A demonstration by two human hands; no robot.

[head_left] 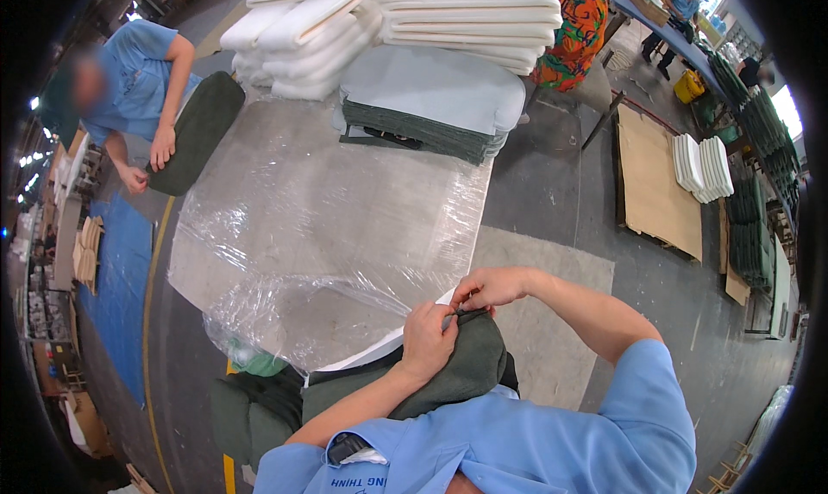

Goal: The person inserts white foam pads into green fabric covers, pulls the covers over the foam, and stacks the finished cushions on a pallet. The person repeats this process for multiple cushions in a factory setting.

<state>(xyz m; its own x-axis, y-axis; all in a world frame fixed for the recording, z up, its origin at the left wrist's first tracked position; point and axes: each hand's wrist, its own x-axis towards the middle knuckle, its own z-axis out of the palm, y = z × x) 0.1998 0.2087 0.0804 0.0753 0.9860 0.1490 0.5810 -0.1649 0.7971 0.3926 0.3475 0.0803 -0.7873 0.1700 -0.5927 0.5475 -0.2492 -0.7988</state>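
Observation:
A dark green fabric cushion cover lies against my body at the table's near edge. My left hand is closed on the cover's upper edge, with its fingers curled over the fabric. Beside it my right hand pinches the same edge near the corner; the fingertips of both hands nearly meet. A white strip of padding shows along the table side of the cover, running under my left hand. What lies inside the cover is hidden by the fabric and my forearm.
The table is wrapped in clear plastic film, loose at the near left. Stacked grey-and-green covers and white foam pads stand at its far side. Across at the left, a co-worker handles a green cushion.

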